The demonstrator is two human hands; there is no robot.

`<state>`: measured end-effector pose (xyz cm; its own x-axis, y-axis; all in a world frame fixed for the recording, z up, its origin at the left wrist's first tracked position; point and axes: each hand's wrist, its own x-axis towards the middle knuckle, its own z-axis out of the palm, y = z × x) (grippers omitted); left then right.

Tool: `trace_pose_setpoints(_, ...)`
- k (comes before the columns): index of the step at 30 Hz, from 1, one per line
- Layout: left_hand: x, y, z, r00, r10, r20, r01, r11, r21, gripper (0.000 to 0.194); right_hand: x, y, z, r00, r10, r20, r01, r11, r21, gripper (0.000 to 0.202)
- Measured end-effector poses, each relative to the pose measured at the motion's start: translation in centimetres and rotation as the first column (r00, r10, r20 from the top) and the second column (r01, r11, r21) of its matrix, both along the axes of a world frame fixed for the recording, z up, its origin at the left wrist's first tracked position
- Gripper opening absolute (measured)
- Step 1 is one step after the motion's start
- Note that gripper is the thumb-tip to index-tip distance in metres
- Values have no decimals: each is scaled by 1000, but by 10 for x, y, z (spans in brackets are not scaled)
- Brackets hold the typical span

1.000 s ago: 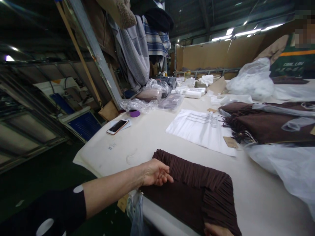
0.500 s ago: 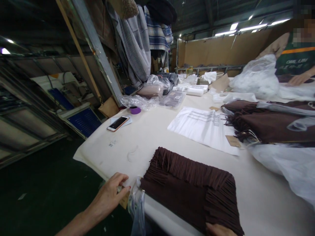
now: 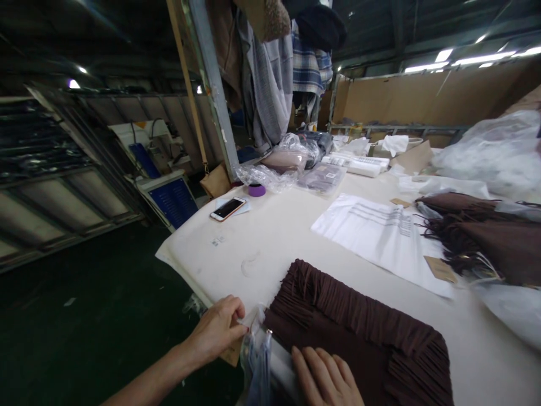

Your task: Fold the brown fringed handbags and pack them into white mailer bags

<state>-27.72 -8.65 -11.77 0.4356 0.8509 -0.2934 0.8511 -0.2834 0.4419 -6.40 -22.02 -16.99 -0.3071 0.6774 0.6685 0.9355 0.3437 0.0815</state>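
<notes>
A dark brown fringed bag (image 3: 338,321) lies flat at the table's near edge, its fringe along the far and right sides. Clear plastic wrapping (image 3: 257,349) covers something hanging from its left corner. My left hand (image 3: 217,330) is beside that corner, fingers curled and thumb brought close to the index finger; what they pinch is too small to make out. Below it a brown card tag (image 3: 231,354) is partly hidden. My right hand (image 3: 325,375) rests on the bag's near part, its fingers extended and slightly apart.
On the white-covered table (image 3: 203,254) are a phone (image 3: 228,208), a purple tape roll (image 3: 256,190) and a printed white sheet (image 3: 376,231). More brown fringed bags (image 3: 499,242) and plastic lie at right. A metal post (image 3: 217,90) stands beyond the left edge.
My right hand has moved left from the bag's fringed right end onto its near part. My left hand's fingers have drawn closer together. The view has turned left.
</notes>
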Motion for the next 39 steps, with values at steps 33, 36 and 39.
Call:
trace_pose_setpoints(33, -3, 3, 4, 940, -290, -177, 303, 952, 48, 14, -36, 58, 20, 774, 414, -480, -507, 858, -78, 28)
trace_pose_setpoints(36, 0, 13, 21, 940, -282, -193, 281, 959, -33, 7, -30, 51, 10, 601, 194, -776, -433, 894, -112, 27)
trace_pose_setpoints(39, 7, 24, 40, 982, -156, -111, 144, 983, -111, 9, -14, 53, 10, 423, 102, -901, -479, 869, -126, 13)
